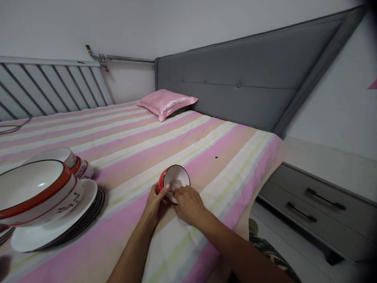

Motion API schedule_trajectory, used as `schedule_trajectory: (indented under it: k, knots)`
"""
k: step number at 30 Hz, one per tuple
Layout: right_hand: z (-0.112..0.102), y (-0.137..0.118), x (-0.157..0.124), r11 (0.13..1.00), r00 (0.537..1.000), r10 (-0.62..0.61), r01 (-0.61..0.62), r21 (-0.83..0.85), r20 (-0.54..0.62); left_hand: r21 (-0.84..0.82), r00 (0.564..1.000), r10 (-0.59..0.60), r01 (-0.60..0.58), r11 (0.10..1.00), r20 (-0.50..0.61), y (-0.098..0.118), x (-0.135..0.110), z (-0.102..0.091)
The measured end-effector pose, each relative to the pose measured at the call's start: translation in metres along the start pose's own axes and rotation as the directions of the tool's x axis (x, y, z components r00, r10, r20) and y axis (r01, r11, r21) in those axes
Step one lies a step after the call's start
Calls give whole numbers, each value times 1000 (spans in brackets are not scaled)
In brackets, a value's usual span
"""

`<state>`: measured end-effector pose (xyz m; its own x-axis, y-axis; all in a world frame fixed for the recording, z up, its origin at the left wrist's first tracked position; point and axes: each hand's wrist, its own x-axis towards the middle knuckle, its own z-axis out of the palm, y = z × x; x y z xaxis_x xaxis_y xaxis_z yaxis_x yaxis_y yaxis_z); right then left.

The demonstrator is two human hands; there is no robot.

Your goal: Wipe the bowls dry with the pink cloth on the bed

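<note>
A small red bowl (180,173) with a white inside and a dark rim is tilted on its side above the striped bed, its mouth turned toward me. My left hand (157,198) grips its left side, thumb over the rim. My right hand (188,200) is closed on a crumpled, whitish, see-through tissue or wipe (176,184) and presses it inside the bowl. The fingertips of the right hand are partly hidden in the bowl.
At left, a large red-and-white bowl (38,188) stands on stacked plates (88,196), with smaller bowls (84,167) behind. A pink pillow (167,102) lies by the grey headboard (235,74). A grey drawer cabinet (318,208) stands right of the bed. A small dark speck (216,157) lies on the sheet.
</note>
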<state>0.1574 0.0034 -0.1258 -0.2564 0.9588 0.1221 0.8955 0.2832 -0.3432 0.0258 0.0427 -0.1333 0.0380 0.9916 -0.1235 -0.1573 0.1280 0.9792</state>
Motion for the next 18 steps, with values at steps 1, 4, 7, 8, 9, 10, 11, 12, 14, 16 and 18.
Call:
schedule_trajectory:
  k: [1, 4, 7, 8, 9, 10, 11, 12, 14, 16, 18]
  knots:
    - [-2, -2, 0, 999, 999, 36, -36, 24, 8, -2, 999, -10, 10, 1000, 30, -1, 1, 0]
    - [-11, -7, 1, 974, 985, 169, -163, 157, -20, 46, 994, 24, -29, 999, 107, -4, 1, 0]
    - [-15, -8, 3, 894, 967, 249, -211, 395, -48, 73, 986, 74, -86, 994, 152, -4, 1, 0]
    - [-14, -8, 3, 852, 969, 241, -189, 488, -45, 70, 985, 74, -86, 994, 158, -4, 1, -1]
    - [-12, -7, 3, 803, 976, 213, -149, 577, -45, 63, 985, 62, -73, 995, 159, -3, 1, -1]
    - [-10, -6, 4, 754, 984, 172, -100, 650, -47, 52, 987, 41, -50, 997, 155, -3, 1, -1]
    - [-8, -4, 4, 716, 990, 132, -60, 696, -51, 37, 988, 19, -25, 999, 150, -2, 1, -1]
    - [-6, -2, 3, 698, 994, 97, -32, 715, -49, 17, 989, -6, 3, 1000, 151, -1, 1, -1]
    - [-4, 2, 3, 738, 999, 43, -19, 674, -19, -34, 986, -46, 52, 998, 161, 1, 0, -2]
    - [-5, 5, 1, 847, 1000, -4, -12, 531, 29, -71, 984, -64, 77, 994, 164, 2, -1, -2]
    - [-8, 9, 0, 944, 998, -37, 19, 331, 49, -87, 988, -73, 85, 993, 138, 3, -2, -1]
